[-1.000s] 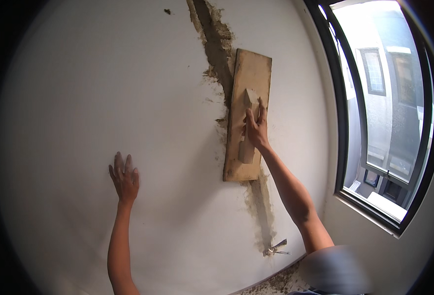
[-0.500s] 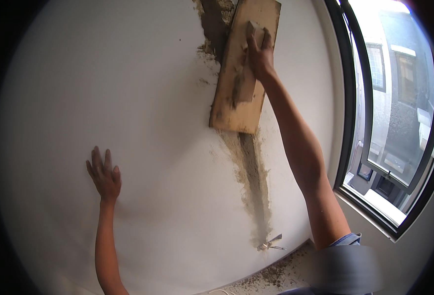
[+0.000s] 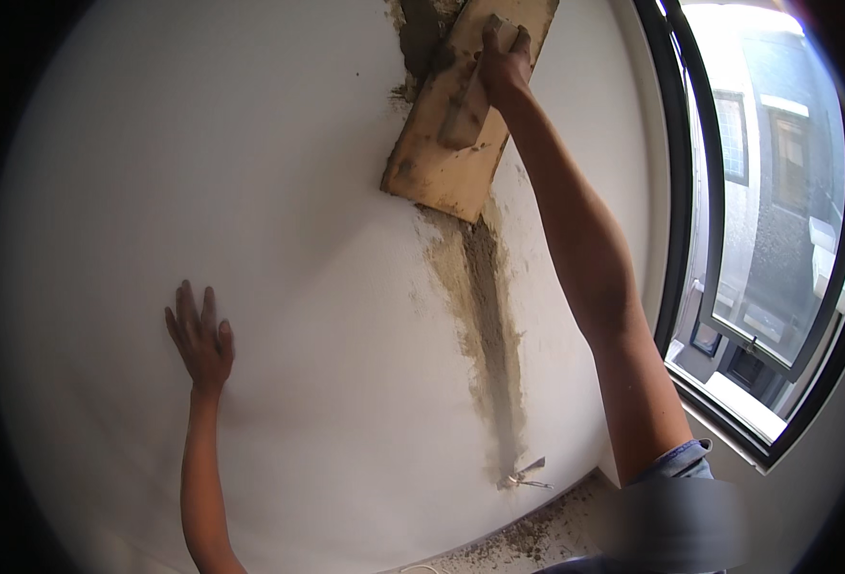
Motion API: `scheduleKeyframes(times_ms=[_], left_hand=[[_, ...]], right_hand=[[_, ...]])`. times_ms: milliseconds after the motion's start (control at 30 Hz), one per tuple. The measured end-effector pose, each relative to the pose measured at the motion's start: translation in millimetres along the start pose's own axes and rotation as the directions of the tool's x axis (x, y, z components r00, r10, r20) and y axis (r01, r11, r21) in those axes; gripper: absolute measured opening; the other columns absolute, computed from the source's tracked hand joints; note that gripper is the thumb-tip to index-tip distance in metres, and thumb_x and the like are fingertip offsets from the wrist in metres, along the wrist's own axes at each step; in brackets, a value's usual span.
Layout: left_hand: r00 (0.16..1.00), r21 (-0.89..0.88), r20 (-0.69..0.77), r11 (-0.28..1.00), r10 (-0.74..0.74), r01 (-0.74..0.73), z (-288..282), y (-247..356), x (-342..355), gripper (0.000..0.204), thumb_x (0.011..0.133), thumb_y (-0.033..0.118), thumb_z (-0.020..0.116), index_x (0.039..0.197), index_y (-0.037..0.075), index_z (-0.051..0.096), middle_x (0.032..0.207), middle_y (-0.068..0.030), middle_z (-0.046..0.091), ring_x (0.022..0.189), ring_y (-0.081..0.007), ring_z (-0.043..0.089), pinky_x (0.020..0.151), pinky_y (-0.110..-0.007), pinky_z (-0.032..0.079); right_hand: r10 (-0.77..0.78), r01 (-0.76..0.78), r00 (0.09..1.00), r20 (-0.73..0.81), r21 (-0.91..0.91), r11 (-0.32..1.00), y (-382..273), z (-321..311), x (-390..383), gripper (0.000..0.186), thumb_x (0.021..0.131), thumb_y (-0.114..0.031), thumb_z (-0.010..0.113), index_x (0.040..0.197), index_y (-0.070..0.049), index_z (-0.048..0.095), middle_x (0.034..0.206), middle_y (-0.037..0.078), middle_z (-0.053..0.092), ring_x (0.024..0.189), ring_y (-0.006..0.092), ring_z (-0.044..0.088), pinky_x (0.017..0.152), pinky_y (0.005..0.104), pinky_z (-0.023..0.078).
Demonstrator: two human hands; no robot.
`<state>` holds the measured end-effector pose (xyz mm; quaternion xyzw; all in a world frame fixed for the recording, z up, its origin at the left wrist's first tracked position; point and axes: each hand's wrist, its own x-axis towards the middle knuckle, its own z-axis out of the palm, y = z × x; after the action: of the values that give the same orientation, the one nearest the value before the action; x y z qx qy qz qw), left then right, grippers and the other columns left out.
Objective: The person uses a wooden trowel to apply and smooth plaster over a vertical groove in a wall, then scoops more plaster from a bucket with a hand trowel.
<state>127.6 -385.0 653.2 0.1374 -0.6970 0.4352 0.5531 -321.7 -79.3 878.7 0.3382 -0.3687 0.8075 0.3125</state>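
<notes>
Mortar (image 3: 495, 335) is running down the white wall (image 3: 279, 172) in a rough strip, ending near the wall's lower edge beside some protruding wires (image 3: 531, 475). The right hand (image 3: 507, 69) is clasping the handle of a wooden plastering float (image 3: 468, 110), its grip wrapped around the upper part. The float is covering the strip's upper stretch, nearer the wall's right edge, and is slanting with its lower end toward the left; whether its whole face is touching, I cannot tell. The left hand (image 3: 200, 342) is spreading its fingers against the wall, well apart from the float, its grip unclenched. A dark-framed window (image 3: 676, 220) is standing beyond the wall's right edge.
</notes>
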Motion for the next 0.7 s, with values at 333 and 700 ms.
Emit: scheduleKeyframes(times_ms=[333,700], left_hand=[[1.0,0.025,0.027,1.0,0.003,-0.003,-6.1,-14.4,-5.7,0.05,0.102,0.04,0.032,0.146,0.017,0.038,0.153,-0.017,0.029,0.141,-0.0353,0.029,0.113,-0.059,0.018],[1.0,0.013,-0.004,1.0,0.004,-0.004,5.5,-9.8,-3.5,0.052,0.102,0.043,0.03,0.147,0.018,0.037,0.154,-0.0153,0.028,0.141,-0.0353,0.028,0.114,-0.058,0.018]], right_hand=[[0.089,-0.093,0.995,0.043,0.089,0.992,-0.6,-4.0,-86.3,0.076,0.091,-0.039,0.061,0.148,-0.006,0.022,0.125,0.023,0.054,0.093,0.0289,0.065,0.081,0.0401,0.054],[0.006,-0.009,0.999,0.035,0.09,0.996,35.5,-8.1,-57.0,0.073,0.092,-0.032,0.061,0.148,-0.006,0.022,0.125,0.02,0.054,0.089,0.0239,0.064,0.077,0.036,0.054]])
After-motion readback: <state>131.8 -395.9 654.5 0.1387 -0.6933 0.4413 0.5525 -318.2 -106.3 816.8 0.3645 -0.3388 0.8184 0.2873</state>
